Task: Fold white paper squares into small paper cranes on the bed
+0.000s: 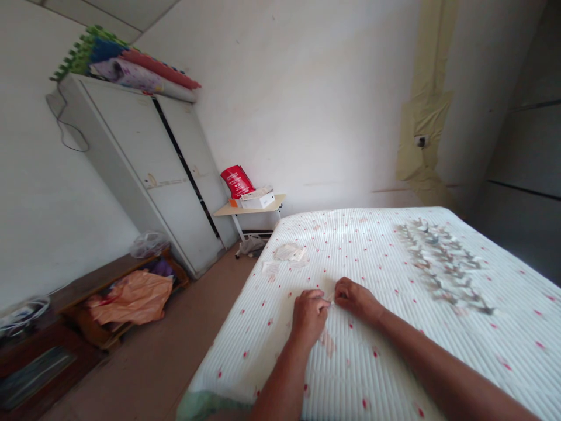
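Both hands are close together over the middle of a white bed cover (377,362) with red dots. My left hand (310,313) has its fingers bent and pressed together at a small pale piece of paper (331,297). On the other side of that piece, my right hand (354,297) is closed in a pinch on it. The fingers partly hide the paper, so its shape is unclear. Beyond my left hand lie some flat printed paper pieces (289,252). Several small folded paper figures (442,251) stand in rows on the right part of the bed, blurred.
A small table (221,210) with a red bag (237,181) and a white box (258,200) stands past the bed's far left corner. At the left are a grey cabinet (127,146) and a low wooden shelf (83,280) with an orange cloth (134,298).
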Demonstrator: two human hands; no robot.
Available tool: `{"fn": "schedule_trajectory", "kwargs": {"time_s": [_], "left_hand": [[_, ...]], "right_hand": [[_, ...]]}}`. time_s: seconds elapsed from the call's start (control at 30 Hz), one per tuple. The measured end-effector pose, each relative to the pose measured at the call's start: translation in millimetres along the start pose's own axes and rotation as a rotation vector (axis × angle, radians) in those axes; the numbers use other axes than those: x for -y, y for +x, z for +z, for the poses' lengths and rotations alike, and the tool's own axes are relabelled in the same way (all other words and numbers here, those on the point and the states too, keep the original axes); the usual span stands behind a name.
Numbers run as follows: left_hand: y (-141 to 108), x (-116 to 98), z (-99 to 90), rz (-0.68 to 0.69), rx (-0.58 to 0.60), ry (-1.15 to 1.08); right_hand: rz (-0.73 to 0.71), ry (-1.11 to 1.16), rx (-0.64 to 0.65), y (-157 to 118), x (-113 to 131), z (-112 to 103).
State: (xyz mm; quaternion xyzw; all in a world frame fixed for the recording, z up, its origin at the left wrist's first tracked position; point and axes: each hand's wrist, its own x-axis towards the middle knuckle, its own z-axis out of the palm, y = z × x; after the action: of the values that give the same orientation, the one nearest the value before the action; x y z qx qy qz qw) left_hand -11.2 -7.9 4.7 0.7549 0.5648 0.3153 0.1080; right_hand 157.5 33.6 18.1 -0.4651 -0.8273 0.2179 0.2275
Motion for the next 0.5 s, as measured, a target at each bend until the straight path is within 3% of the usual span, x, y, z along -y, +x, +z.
{"fn": "schedule_trajectory", "kwargs": {"time_s": [0.5], "left_hand": [[-1.8, -2.4, -4.0, 0.036, 0.04, 0.02]], "right_hand": [[0.14, -0.122, 0.008, 7.3, 3.7, 4.3]]}}
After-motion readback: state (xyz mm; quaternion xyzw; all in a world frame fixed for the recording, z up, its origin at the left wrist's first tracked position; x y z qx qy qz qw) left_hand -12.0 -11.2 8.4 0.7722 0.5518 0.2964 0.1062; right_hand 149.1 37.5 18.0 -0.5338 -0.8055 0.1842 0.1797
